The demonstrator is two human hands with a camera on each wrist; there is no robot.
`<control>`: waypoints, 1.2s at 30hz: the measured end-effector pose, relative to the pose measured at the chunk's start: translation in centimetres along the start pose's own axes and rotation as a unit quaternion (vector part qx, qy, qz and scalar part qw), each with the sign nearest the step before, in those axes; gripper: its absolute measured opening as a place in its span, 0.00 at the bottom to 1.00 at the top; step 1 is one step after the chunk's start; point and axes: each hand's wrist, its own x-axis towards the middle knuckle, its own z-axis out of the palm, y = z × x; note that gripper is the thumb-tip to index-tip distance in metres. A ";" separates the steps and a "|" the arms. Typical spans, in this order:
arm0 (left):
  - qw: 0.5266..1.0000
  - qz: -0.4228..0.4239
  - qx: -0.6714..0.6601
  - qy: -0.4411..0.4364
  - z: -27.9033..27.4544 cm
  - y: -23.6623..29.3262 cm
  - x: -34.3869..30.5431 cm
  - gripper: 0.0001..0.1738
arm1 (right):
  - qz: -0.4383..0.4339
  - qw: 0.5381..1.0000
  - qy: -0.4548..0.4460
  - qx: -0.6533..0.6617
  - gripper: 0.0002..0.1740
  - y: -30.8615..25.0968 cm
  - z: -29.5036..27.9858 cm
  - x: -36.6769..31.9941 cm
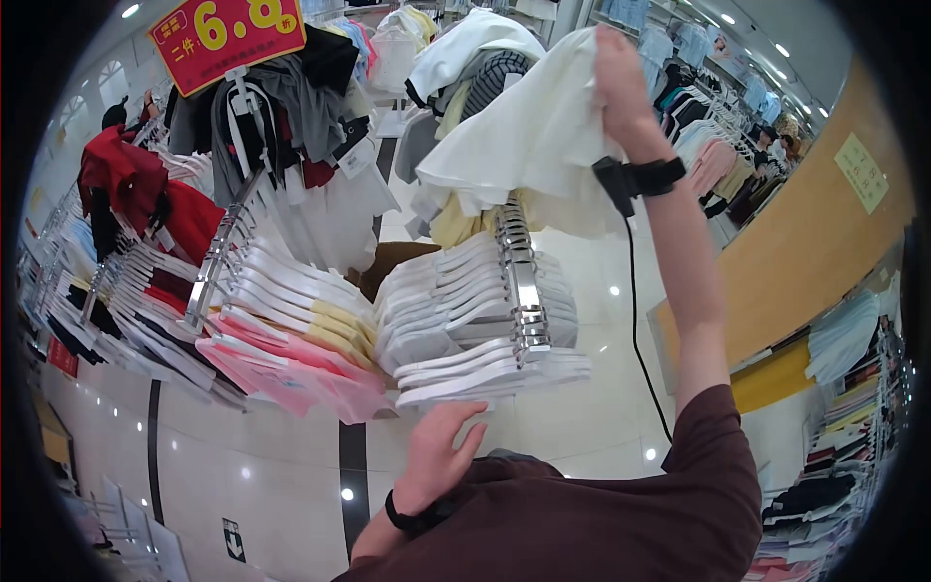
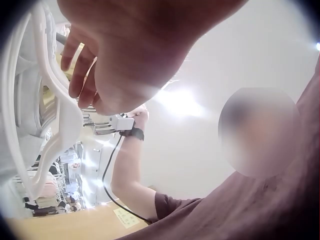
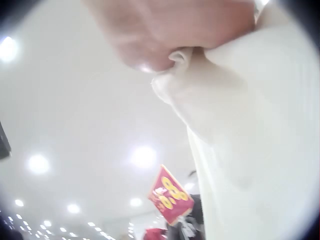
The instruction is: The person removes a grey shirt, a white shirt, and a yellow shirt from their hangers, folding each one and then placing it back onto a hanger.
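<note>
In the head view the right hand (image 1: 623,87) is raised and grips a white garment (image 1: 529,136), which hangs down to the left over the far end of a rail. The right wrist view shows the gathered cloth (image 3: 225,120) in that hand's curled fingers (image 3: 150,50). The left hand (image 1: 441,456) holds nothing, its fingers loosely bent, just below the near end of a row of white hangers (image 1: 485,373) on the metal rail (image 1: 521,281). In the left wrist view the left hand (image 2: 135,50) is beside white hangers (image 2: 65,115).
Left of the rail, another rack (image 1: 218,252) carries pink, yellow and white garments. Folded clothes (image 1: 475,63) are piled at the rail's far end. A red price sign (image 1: 228,39) stands at upper left. A wooden panel (image 1: 795,242) is on the right, and a black cable (image 1: 635,339) hangs from the right wrist.
</note>
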 end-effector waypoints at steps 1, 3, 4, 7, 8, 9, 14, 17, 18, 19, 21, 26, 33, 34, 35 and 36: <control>1.000 0.007 -0.005 -0.003 0.2 0.1 0.1 0.15 | 0.083 0.979 -0.026 0.184 0.23 -1.3 -1.1 0.3; 1.000 0.015 -0.008 -0.004 0.6 0.4 0.2 0.14 | 0.163 0.917 -0.051 0.361 0.23 -2.6 -3.8 0.7; 1.000 0.011 -0.003 -0.009 0.7 0.7 0.1 0.14 | 0.139 0.886 -0.080 0.436 0.21 -2.8 -5.5 0.9; 1.000 0.009 0.005 -0.009 1.6 1.2 0.0 0.14 | 0.032 0.851 -0.104 0.513 0.20 -6.9 -9.2 -0.8; 1.000 0.009 0.006 -0.010 2.0 1.4 -0.2 0.14 | 0.121 0.896 -0.025 0.426 0.23 -6.9 -11.5 0.5; 1.000 0.010 0.008 -0.009 2.4 1.5 -0.3 0.14 | 0.119 0.896 -0.025 0.428 0.23 -6.3 -13.0 0.7; 0.999 0.010 -0.018 -0.047 5.0 3.2 0.2 0.21 | -0.007 0.791 -0.220 0.571 0.27 -6.5 -20.9 -3.0; 0.993 0.002 -0.063 -0.095 6.7 5.7 1.2 0.31 | -0.012 0.794 -0.202 0.573 0.27 -7.9 -23.6 -7.5; 0.993 0.001 -0.064 -0.096 7.5 6.3 1.4 0.31 | -0.010 0.796 -0.192 0.574 0.28 -7.6 -24.3 -10.0; 0.990 0.007 -0.090 -0.105 8.4 6.9 1.5 0.37 | -0.005 0.798 -0.178 0.576 0.28 -7.4 -25.0 -12.2; 0.987 0.009 -0.118 -0.108 10.5 7.9 1.8 0.43 | 0.006 0.806 -0.142 0.575 0.28 -6.5 -26.2 -16.1; 0.697 -0.167 -0.640 -0.279 18.5 4.9 2.1 0.55 | 0.032 0.835 -0.053 0.547 0.29 -4.1 -29.6 -23.4; 0.439 -0.300 -0.791 -0.302 25.7 5.4 1.5 0.47 | 0.141 0.875 0.093 0.454 0.30 -0.2 -33.6 -32.9; 0.505 -0.308 -0.762 -0.265 25.5 6.1 2.3 0.42 | 0.164 0.882 0.122 0.425 0.30 0.5 -33.9 -34.2; 0.567 -0.315 -0.726 -0.228 25.1 6.7 2.9 0.38 | 0.191 0.886 0.152 0.393 0.30 0.8 -33.9 -35.4; 0.562 -0.326 -0.725 -0.228 24.5 7.1 3.0 0.38 | 0.256 0.895 0.216 0.295 0.27 0.5 -33.8 -37.0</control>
